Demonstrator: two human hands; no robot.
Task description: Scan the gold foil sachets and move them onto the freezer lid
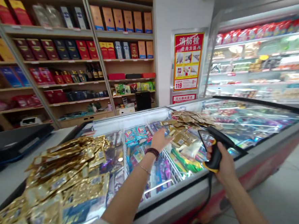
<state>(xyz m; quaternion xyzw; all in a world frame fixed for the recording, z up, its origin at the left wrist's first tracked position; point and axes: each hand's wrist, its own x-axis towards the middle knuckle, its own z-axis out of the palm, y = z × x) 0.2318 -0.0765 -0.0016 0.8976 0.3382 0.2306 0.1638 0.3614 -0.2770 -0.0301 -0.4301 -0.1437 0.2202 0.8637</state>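
Left hand (159,140) half-open, seemingly empty, right hand (223,162) clasping scanner (216,156), gold packets (60,167) in two heaps, work probably midway, remainder unclear

Gleams like crinkled foil on the gold packets (59,174) at left. Looks like matt plastic on the scanner (216,155) at right, glossy glass on the freezer lid (262,125), wood on the far shelves (66,61).

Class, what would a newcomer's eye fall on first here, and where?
A heap of shiny gold foil packets at the lower left, on the glass-topped freezer, would likely catch the eye first. Next comes the black-and-yellow handheld scanner in the right hand, right of centre. Behind, a red-and-yellow poster stands out on the white wall.
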